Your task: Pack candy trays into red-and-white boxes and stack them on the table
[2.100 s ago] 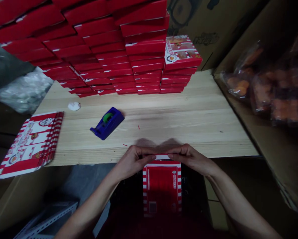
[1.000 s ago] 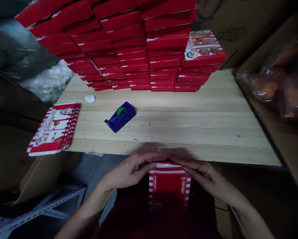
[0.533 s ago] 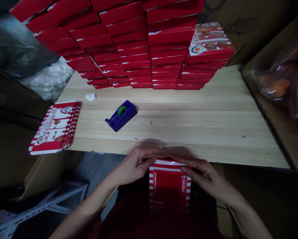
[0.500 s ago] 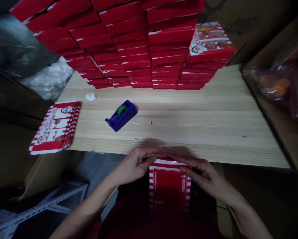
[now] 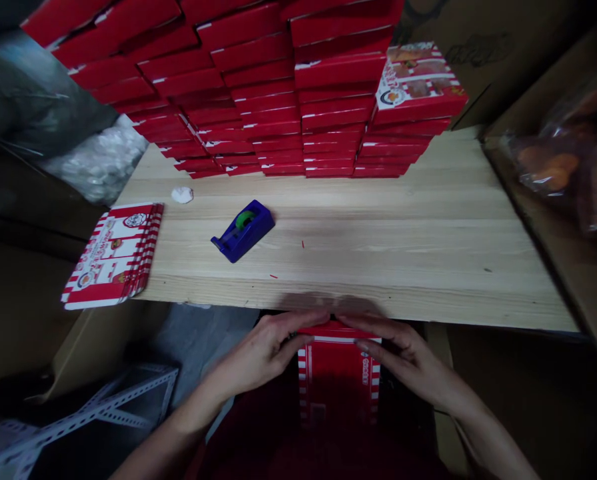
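Your left hand (image 5: 258, 360) and right hand (image 5: 408, 353) were narrow, closed in on the top edge of a red box with white stripes (image 5: 338, 380), one from each side. Your fingers (image 5: 298, 321) lay along that edge, your thumbs (image 5: 363, 348) rested on the box's front, and your fingertips nearly met in the middle. You held the box upright in front of you, just at the near edge of the bench (image 5: 358, 280), with its lower part fading into the dark below. A blue tape dispenser (image 5: 242, 231) with a green roll (image 5: 245, 219) sat on the bench, left of centre and well apart from your hands. Tiny red scraps (image 5: 302, 245) lay to its right. At the bench's left edge lay a pile of flat, red-and-white printed box blanks (image 5: 113, 257), and a white crumpled wad (image 5: 182, 195) lay beyond them. A wall of stacked red boxes (image 5: 228, 93) ran along the far edge, and a box printed with food pictures (image 5: 418, 83) topped the stack at its right end. Off the right edge, plastic bags of orange food (image 5: 543, 170) sat in a cardboard carton (image 5: 538, 267). Past the left edge you had bubble wrap (image 5: 101, 163) and, lower down, a slotted metal shelf bar (image 5: 93, 410).
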### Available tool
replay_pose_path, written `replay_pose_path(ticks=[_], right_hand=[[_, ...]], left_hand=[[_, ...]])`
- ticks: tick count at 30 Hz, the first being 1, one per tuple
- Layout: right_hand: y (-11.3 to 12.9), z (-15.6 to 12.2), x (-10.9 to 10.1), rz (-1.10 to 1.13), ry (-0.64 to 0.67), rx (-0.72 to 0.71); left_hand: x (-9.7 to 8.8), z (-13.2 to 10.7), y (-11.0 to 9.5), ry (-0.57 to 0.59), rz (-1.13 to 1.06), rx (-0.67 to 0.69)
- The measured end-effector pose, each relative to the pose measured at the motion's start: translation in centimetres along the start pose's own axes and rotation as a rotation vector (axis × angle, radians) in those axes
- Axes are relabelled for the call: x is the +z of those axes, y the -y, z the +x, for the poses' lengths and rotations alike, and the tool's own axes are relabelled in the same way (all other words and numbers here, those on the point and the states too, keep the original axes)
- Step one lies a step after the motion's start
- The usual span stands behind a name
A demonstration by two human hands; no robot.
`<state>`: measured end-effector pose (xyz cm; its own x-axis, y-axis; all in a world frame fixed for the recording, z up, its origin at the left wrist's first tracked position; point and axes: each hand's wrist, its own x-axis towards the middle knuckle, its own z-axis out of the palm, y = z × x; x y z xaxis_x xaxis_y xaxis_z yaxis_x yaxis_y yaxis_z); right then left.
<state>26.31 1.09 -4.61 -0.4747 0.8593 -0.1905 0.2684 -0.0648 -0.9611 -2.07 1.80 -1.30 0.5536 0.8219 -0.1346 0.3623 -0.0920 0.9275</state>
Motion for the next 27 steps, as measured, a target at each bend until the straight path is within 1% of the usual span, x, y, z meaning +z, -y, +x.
replay_pose_path(ticks=[2,4,5,6,7,8,9,11,12,13,14,15,16,17,19,21,24,27], right_hand=[[0.0,0.1,0.4,-0.021,-0.009,-0.015],[0.1,0.6,0.7,-0.033,-0.056,-0.023],[0.1,0.8,0.7,-0.044,-0.091,-0.026],[0.0,1.0,0.6,-0.059,-0.127,-0.029],[-0.1,1.2,0.4,-0.080,-0.158,-0.036],[-0.4,1.3,0.1,-0.102,-0.182,-0.046],[-0.8,1.3,-0.3,-0.124,-0.201,-0.060],[-1.7,1.4,-1.0,-0.144,-0.208,-0.077],[-2.2,1.4,-1.2,-0.142,-0.210,-0.080],[-2.6,1.3,-1.4,-0.138,-0.205,-0.078],[-2.8,1.3,-1.5,-0.135,-0.186,-0.068],[-2.9,1.4,-1.4,-0.138,-0.162,-0.058],[-2.8,1.4,-1.4,-0.149,-0.143,-0.045],[-2.7,1.4,-1.2,-0.165,-0.130,-0.031],[-2.2,1.4,-1.1,-0.198,-0.143,-0.021],[-1.8,1.2,-1.0,-0.212,-0.187,-0.031],[-1.8,0.6,-1.2,-0.214,-0.198,-0.061],[-2.6,-0.2,-1.4,-0.227,-0.208,-0.088]], left_hand=[[0.9,-0.1,1.0,-0.056,-0.095,-0.038],[1.6,0.1,1.5,-0.092,-0.155,-0.063],[1.5,0.2,1.7,-0.107,-0.158,-0.059],[1.0,0.3,1.8,-0.130,-0.147,-0.046],[0.1,0.4,1.9,-0.177,-0.130,-0.028],[-1.3,0.4,2.1,-0.264,-0.104,-0.012],[-3.1,0.4,2.4,-0.401,-0.059,-0.010],[-7.5,0.1,3.4,-0.752,0.062,-0.056],[-9.9,0.0,4.1,-0.900,0.152,-0.125],[-12.0,-0.1,4.9,-0.940,0.198,-0.201],[-13.8,-0.1,5.7,-0.906,0.194,-0.238],[-15.2,0.0,6.5,-0.857,0.179,-0.263],[-16.2,0.3,7.2,-0.787,0.147,-0.275],[-16.8,0.7,7.9,-0.720,0.109,-0.277],[-17.3,1.5,8.7,-0.625,0.034,-0.283],[-17.3,2.2,8.9,-0.573,-0.043,-0.294],[-17.4,2.7,8.4,-0.555,-0.163,-0.309],[-17.4,2.6,7.7,-0.581,-0.286,-0.320]])
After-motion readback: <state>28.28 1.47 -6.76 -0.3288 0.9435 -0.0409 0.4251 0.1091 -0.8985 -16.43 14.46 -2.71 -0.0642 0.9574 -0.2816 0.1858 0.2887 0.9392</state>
